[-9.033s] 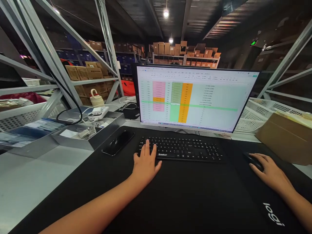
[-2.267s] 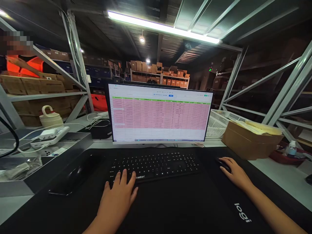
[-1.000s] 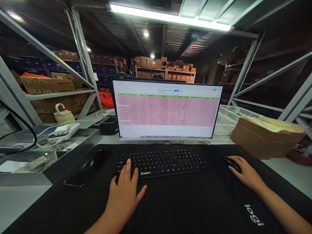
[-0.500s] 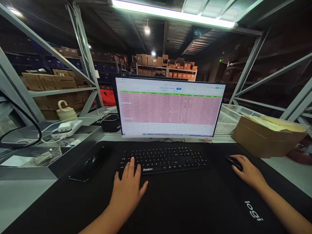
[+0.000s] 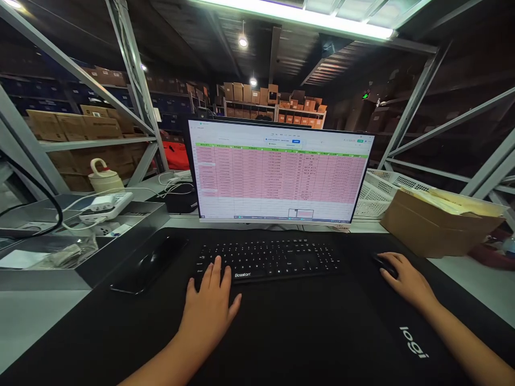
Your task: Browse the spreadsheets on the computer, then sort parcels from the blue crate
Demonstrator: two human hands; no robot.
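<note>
My left hand (image 5: 207, 308) rests with its fingers spread on the lower left keys of a black keyboard (image 5: 273, 261), palm on the dark desk mat (image 5: 306, 332). At the right, my right hand (image 5: 412, 284) is curled over a black computer mouse (image 5: 385, 265), which it partly covers. Behind the keyboard stands a monitor (image 5: 277, 174) with a spreadsheet of pink rows under a green header. A small preview box shows above the taskbar. A black phone (image 5: 148, 265) lies on the mat, left of the keyboard.
Left, a grey divided tray (image 5: 86, 273) holds a power strip (image 5: 108, 206) and cables, with a cream jug (image 5: 105, 179) behind. Right of the monitor are white baskets (image 5: 372, 198) and a cardboard box (image 5: 438, 222) of papers. Metal shelving surrounds the desk.
A small preview box has appeared above the taskbar on the monitor. The view has shifted slightly; both hands stay on the keyboard and the mouse.
</note>
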